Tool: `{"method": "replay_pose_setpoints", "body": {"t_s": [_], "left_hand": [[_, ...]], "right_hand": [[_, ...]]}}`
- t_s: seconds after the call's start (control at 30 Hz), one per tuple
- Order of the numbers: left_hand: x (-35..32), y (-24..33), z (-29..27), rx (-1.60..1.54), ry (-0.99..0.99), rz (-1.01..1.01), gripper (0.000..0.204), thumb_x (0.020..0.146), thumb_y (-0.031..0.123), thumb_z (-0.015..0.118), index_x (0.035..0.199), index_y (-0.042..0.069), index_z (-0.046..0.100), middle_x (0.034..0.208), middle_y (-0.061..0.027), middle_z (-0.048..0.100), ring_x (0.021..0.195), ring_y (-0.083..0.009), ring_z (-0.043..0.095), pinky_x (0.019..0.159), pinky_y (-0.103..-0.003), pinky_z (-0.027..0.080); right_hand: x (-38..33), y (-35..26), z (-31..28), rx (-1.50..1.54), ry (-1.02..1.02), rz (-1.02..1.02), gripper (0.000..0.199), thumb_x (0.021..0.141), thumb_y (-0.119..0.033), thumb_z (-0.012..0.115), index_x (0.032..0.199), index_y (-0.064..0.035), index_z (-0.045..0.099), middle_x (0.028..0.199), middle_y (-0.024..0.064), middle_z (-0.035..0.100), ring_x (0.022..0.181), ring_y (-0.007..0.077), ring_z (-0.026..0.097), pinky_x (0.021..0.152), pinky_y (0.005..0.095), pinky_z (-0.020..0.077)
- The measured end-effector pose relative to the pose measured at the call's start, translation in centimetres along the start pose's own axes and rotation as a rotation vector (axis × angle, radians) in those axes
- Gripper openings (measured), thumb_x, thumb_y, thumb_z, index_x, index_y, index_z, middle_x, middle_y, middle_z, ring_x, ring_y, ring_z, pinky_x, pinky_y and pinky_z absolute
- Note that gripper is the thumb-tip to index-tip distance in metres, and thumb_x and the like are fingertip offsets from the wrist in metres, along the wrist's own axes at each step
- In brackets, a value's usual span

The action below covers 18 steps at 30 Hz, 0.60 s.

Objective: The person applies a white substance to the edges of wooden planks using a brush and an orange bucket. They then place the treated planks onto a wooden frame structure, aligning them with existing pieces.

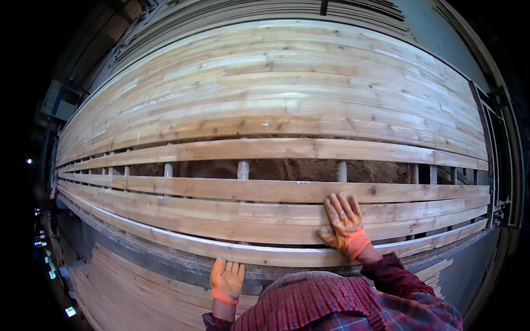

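Observation:
My right hand (pixel 345 225), in an orange-coated work glove, lies flat on the pale wooden boards with its fingers stretched out and its thumb apart. Under it are a loose plank (pixel 265 190) and the boards just nearer to me. My left hand (pixel 227 280), gloved alike, is at the front edge of the nearest plank (pixel 276 256), with its fingers straight and their tips against that edge. A white strip runs along the nearest plank's far edge. Neither hand appears to hold anything.
Beyond the gaps lies a wide panel (pixel 265 83) of close-set boards. A separate plank (pixel 265 149) lies before it. Crossbars (pixel 243 170) show in the gap, with brown material below. More strips (pixel 127 292) are stacked at lower left. A metal frame (pixel 494 138) stands at right.

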<state>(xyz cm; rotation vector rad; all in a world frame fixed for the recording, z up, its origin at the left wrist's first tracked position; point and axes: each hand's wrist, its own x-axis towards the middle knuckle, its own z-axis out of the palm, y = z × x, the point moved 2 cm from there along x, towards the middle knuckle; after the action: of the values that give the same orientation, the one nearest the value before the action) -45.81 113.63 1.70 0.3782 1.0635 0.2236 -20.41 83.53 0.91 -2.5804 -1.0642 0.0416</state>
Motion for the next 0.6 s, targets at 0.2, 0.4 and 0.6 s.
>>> {"method": "replay_pose_setpoints", "body": {"t_s": [0.2, 0.4, 0.6], "left_hand": [[1.2, -0.8, -0.7, 0.002, 0.040, 0.013, 0.055, 0.098, 0.034, 0.066, 0.144, 0.007, 0.051, 0.150, -0.0069, 0.052, 0.142, -0.0265, 0.047, 0.119, -0.043, 0.036], [2.7, 1.2, 3.4, 0.010, 0.127, -0.142, 0.056, 0.094, 0.041, 0.071, 0.141, 0.016, 0.055, 0.147, -0.0052, 0.054, 0.138, -0.0281, 0.050, 0.114, -0.048, 0.042], [3.1, 2.2, 6.4, -0.016, 0.037, -0.159, 0.054, 0.096, 0.038, 0.069, 0.141, 0.011, 0.055, 0.147, -0.0107, 0.054, 0.139, -0.0329, 0.049, 0.115, -0.050, 0.042]], "right_hand": [[-1.8, 0.0, -1.9, 0.254, -0.055, -0.079, 0.068, 0.087, -0.041, 0.071, 0.141, -0.0022, 0.057, 0.152, 0.0222, 0.052, 0.143, 0.0400, 0.047, 0.119, 0.0568, 0.0325], [-13.2, -1.3, -7.1, 0.673, -0.537, 0.333, 0.023, 0.093, -0.019, 0.071, 0.105, 0.0002, 0.072, 0.094, 0.0146, 0.076, 0.081, 0.0264, 0.073, 0.071, 0.0349, 0.0572], [-16.3, 4.1, -3.6, 1.339, -0.205, 1.444, 0.041, 0.100, -0.031, 0.065, 0.102, 0.0092, 0.072, 0.090, 0.0180, 0.076, 0.071, 0.0260, 0.074, 0.063, 0.0339, 0.0585]]}}
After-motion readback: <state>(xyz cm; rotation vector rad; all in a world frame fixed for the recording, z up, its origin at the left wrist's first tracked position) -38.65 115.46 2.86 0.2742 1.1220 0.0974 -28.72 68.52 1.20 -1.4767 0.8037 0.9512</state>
